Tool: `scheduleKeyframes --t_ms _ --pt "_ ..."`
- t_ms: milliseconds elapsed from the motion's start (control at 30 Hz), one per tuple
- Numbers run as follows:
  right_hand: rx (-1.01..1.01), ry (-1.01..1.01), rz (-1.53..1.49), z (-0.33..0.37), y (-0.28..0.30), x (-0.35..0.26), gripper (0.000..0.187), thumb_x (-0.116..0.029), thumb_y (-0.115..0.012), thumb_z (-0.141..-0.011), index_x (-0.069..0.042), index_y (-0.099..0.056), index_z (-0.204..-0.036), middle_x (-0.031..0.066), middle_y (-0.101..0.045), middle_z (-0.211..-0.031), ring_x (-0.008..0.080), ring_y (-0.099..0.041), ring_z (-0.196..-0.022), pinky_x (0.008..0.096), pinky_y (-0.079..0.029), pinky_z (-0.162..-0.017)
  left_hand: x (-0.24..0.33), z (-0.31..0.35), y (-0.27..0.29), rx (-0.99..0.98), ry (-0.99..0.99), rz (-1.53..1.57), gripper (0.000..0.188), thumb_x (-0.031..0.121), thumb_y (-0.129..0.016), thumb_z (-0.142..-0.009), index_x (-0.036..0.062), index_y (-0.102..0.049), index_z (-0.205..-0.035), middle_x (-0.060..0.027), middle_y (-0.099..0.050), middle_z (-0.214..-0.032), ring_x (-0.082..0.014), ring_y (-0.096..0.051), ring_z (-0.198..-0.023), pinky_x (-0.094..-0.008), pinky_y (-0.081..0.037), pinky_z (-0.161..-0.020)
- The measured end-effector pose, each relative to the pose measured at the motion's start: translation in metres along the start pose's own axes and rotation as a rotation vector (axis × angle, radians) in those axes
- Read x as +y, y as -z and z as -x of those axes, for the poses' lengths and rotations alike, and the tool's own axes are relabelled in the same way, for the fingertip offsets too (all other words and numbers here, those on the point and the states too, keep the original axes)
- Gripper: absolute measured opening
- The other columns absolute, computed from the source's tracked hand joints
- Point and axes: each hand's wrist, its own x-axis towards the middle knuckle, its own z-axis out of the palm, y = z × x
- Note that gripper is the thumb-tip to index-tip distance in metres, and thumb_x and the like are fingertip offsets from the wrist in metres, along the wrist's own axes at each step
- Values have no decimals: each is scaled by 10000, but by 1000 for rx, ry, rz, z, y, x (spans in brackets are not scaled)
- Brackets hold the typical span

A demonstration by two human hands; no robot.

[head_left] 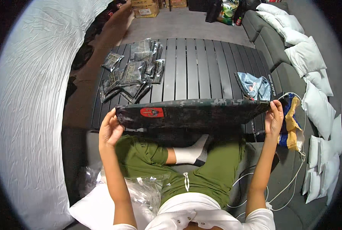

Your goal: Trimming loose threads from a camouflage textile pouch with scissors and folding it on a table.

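A long piece of dark camouflage cloth (201,113) is stretched level above the near edge of the black slatted table (192,69). It has a pixel pattern along its upper edge and a red patch near its left end. My left hand (111,126) pinches the left end between thumb and fingers. At the opposite end, my right hand (273,118) grips the upper right corner. The cloth hangs above my crossed legs and hides part of the table's near edge.
Several dark packets (134,74) in clear wrapping lie piled on the table's left side. A light blue cloth (255,86) rests at its right. White cushions (307,57) line the grey sofa. Clear plastic wrap (144,191) and a white cable (290,191) lie beside me; a blue-yellow bag (291,124) stands right.
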Motion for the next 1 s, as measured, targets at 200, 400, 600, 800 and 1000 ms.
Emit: scheduleKeyframes --t_ms 200,400,600,800,1000 --pt "-11 -7 23 2 5 -2 155 -20 -600 -776 -63 -570 -922 -5 -591 -785 64 -543 -657 182 -418 -588 -4 0 -11 97 -192 13 190 64 -556 -815 40 -533 -1002 -17 -617 -880 -118 -582 -747 -215 -461 -687" --pt "25 -6 39 3 4 -5 163 -31 -610 -773 -76 -576 -925 -33 -579 -764 53 -524 -622 182 -414 -562 4 11 -28 -10 -320 -243 318 4 -558 -805 10 -513 -1120 21 -575 -819 38 -430 -515 -76 -318 -391" --pt "83 55 5 4 -4 -2 171 29 -637 -732 -49 -592 -878 -21 -581 -776 7 -470 -558 119 -338 -461 9 10 -24 157 -559 -694 274 19 -580 -802 -18 -567 -1073 -32 -604 -928 -50 -525 -768 -164 -413 -665" --pt "117 174 93 4 -14 -7 187 18 -615 -755 -8 -600 -940 16 -608 -804 40 -497 -592 144 -376 -539 4 8 -23 120 -763 -1098 234 20 -602 -785 -15 -604 -1016 -38 -614 -931 -70 -545 -807 -194 -425 -728" --pt "18 113 246 9 -18 -21 244 36 -610 -748 34 -592 -992 73 -612 -906 105 -560 -792 196 -436 -732 9 11 -27 116 -800 -1330 129 15 -594 -784 -14 -627 -906 -41 -610 -836 -85 -551 -775 -208 -429 -712"
